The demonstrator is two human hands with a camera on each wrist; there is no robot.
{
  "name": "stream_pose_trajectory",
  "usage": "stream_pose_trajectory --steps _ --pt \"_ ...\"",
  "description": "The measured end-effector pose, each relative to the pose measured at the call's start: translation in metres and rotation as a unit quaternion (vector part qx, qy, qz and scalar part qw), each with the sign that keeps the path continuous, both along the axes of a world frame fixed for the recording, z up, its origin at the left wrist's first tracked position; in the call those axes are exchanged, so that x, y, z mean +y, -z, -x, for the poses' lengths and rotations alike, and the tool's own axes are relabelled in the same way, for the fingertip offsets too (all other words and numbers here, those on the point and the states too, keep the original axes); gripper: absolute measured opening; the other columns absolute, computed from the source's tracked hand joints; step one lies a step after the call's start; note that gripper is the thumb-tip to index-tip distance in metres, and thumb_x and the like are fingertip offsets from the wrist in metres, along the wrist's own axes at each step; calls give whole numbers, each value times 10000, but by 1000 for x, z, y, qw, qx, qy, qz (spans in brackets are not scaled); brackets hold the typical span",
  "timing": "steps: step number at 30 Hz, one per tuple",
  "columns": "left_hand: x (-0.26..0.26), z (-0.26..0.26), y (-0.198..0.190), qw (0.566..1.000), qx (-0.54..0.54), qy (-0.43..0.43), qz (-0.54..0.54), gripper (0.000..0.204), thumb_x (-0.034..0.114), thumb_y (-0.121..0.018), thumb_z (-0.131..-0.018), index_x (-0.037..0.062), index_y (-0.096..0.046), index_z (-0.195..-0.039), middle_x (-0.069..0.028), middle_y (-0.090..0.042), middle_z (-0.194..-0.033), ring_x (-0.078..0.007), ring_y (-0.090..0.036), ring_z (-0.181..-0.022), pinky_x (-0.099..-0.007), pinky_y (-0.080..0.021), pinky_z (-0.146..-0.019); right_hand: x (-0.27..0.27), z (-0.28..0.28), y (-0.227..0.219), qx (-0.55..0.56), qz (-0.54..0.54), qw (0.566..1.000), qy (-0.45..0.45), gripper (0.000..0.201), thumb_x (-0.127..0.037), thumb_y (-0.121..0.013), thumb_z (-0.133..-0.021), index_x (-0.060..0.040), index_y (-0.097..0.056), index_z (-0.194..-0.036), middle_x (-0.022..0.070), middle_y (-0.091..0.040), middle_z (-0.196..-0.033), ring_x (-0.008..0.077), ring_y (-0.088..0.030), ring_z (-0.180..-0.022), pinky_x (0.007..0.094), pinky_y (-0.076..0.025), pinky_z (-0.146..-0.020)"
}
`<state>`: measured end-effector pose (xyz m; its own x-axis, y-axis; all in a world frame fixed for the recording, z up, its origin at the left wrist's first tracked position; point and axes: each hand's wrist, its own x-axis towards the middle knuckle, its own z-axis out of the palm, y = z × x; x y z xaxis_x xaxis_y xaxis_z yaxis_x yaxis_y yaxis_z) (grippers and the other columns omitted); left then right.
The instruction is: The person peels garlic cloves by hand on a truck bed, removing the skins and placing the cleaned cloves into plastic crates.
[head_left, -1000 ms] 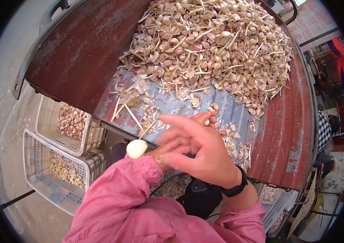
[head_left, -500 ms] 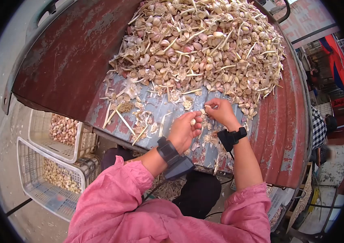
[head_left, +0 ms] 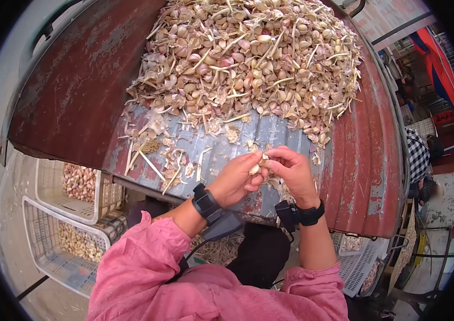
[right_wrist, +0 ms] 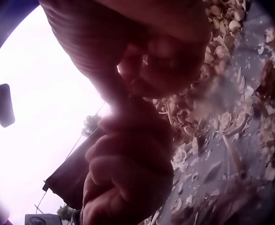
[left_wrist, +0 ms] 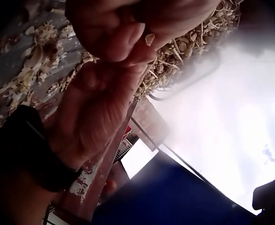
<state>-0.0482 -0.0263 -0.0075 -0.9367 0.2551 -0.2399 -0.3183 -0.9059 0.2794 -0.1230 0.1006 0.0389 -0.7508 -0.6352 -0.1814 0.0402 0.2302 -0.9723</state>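
Over the near edge of the metal bed, my left hand (head_left: pixel 235 179) holds a pale garlic clove (head_left: pixel 254 169) between its curled fingers and thumb. My right hand (head_left: pixel 295 174) meets it from the right, thumb and forefinger pinching at a small piece of garlic by the left thumb tip. In the left wrist view the right hand (left_wrist: pixel 97 103) shows below the left fingers, which hide most of the clove. The right wrist view has the left hand's curled fingers (right_wrist: pixel 128 159) in shadow beneath the right hand. Beyond both hands rises a heap of garlic cloves (head_left: pixel 259 69).
Loose skins and stalks (head_left: pixel 152 163) are scattered on the ridged metal bed (head_left: pixel 344 198). At the left on the ground stand a crate of pinkish cloves (head_left: pixel 97 206) and a crate of peeled cloves (head_left: pixel 39 235). A person in a checked shirt (head_left: pixel 418 155) is at the far right.
A peeled clove was in the air by the left forearm as the hands crossed. The hands then parted over the bed, the right reaching among scraps; now they meet at the clove.
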Motion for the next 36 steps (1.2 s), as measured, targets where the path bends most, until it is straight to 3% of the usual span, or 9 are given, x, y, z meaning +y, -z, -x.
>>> stream_pose_trajectory --steps 4,6,9,16,18,22,25,28,36 --pt "3 3 7 998 -12 -48 29 216 261 -439 -887 48 -471 -906 8 -475 -656 -38 -377 -466 -151 -296 -403 -1 -6 -5 -23 -29 999 37 129 -88 -603 -766 -14 -568 -866 -31 -499 -638 46 -446 -531 204 -361 -470" --pt "6 3 9 994 -3 -82 68 207 256 -454 -881 51 -473 -903 15 -469 -650 -35 -373 -467 -153 -293 -407 -3 -11 -1 307 -149 940 1 147 -147 -597 -769 -27 -513 -751 28 -477 -570 143 -463 -448 271 -360 -412" --pt "12 1 5 981 3 -131 144 189 244 -471 -873 56 -477 -896 25 -464 -645 -30 -364 -466 -165 -288 -411 -14 -14 12 458 -161 874 -3 213 -176 -559 -783 -45 -433 -673 104 -458 -551 271 -477 -470 328 -373 -418" --pt "8 0 -3 982 15 -148 115 143 222 -471 -872 80 -472 -890 33 -428 -624 -35 -301 -454 -180 -263 -426 -17 -15 12 487 -165 858 -16 244 -194 -486 -835 -40 -412 -661 98 -461 -543 276 -477 -465 339 -377 -422" --pt "5 -1 -7 988 1 -129 81 135 218 -466 -873 83 -473 -887 31 -425 -621 -37 -304 -453 -178 -265 -426 -15 -21 11 56 42 996 50 246 -194 -460 -859 -41 -431 -668 28 -469 -548 149 -469 -457 279 -368 -421" --pt "-3 -1 -7 993 -7 -118 -18 144 228 -436 -884 89 -474 -890 25 -409 -602 -41 -307 -438 -171 -267 -421 0 1 -5 -240 158 958 7 221 -193 -460 -864 -33 -476 -713 -10 -479 -580 62 -451 -506 216 -358 -444" --pt "-9 -2 -5 991 -18 -124 -45 160 236 -419 -889 86 -474 -896 23 -395 -582 -40 -302 -429 -171 -258 -410 3 2 -28 -74 -188 972 -122 213 -170 -539 -812 11 -555 -922 7 -507 -578 86 -473 -495 211 -374 -465" --pt "-12 -12 -23 995 12 -93 -42 175 236 -410 -892 75 -475 -910 24 -382 -566 -41 -296 -425 -176 -251 -402 8 11 -30 197 -238 946 -102 261 -127 -564 -768 9 -560 -991 48 -540 -594 114 -491 -490 243 -404 -484" --pt "-8 -92 -131 941 320 63 -94 246 192 -396 -900 -33 -460 -978 -44 -496 -785 -59 -456 -603 -185 -355 -513 -15 108 26 355 -281 891 -12 205 -61 -566 -709 -25 -613 -906 137 -602 -820 243 -585 -719 315 -452 -654"
